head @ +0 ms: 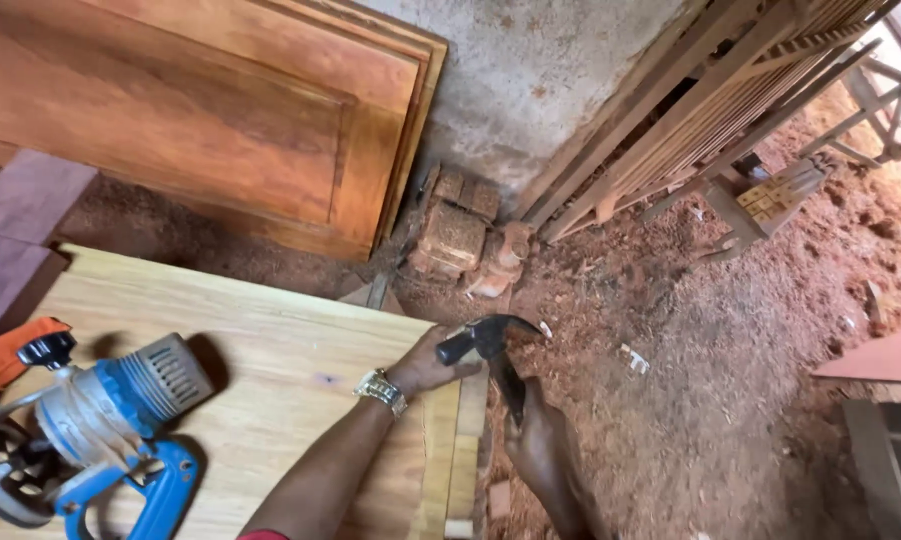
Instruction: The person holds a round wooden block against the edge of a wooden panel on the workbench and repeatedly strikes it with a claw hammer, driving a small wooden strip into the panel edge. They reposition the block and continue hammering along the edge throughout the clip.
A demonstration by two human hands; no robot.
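Person stands at the right edge of a pale wooden panel (270, 370) lying flat; grain runs lengthwise, narrow strips (448, 450) form its right border. Left hand (432, 362), gold-coloured wristwatch (381, 390) on the wrist, rests at the panel's upper right corner, fingers curled closed near the head of a dark claw hammer (490, 345); whether they grip the head itself or something beneath it cannot be told. Right hand (540, 445) is lower, off the panel's edge, closed around the hammer's handle, which slopes up toward the head. Hammer head sits just beyond the corner, claw pointing right. On the panel's left part: a blue power router (90, 430) lying on its side, cord wound around the body, black knob on top; an orange cloth (0, 355) just beside it. Floor to the right is covered in reddish sawdust (730, 380). Against the grey wall (530, 70): a reddish-brown panelled door (220, 120), leaning; slatted wooden frames (710, 110) at upper right; a few dusty blocks (455, 235) between them.
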